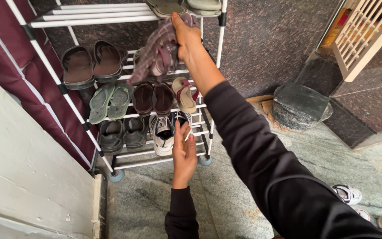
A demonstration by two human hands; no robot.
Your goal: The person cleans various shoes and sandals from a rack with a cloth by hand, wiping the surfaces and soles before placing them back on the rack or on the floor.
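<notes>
My right hand [185, 37] reaches up to the upper shelf of a white tube shoe rack [98, 17] and grips a maroon checked cloth [158, 55] that hangs down in front of the shelves. Lower down, my left hand [183, 152] is stretched toward the bottom shelf, fingers together, touching a dark blue and white sneaker [181, 119] next to a white sneaker [161, 135]. Brown sandals [93, 64], green flip-flops [110, 102] and dark slippers [152, 98] sit on the middle shelves.
A maroon fabric cover [45, 88] hangs open at the rack's left beside a pale wall [18, 177]. A round dark stone block [300, 106] sits at the granite wall's foot. White sneakers [349, 194] lie on the stone floor at right. A white lattice gate [368, 31] stands upper right.
</notes>
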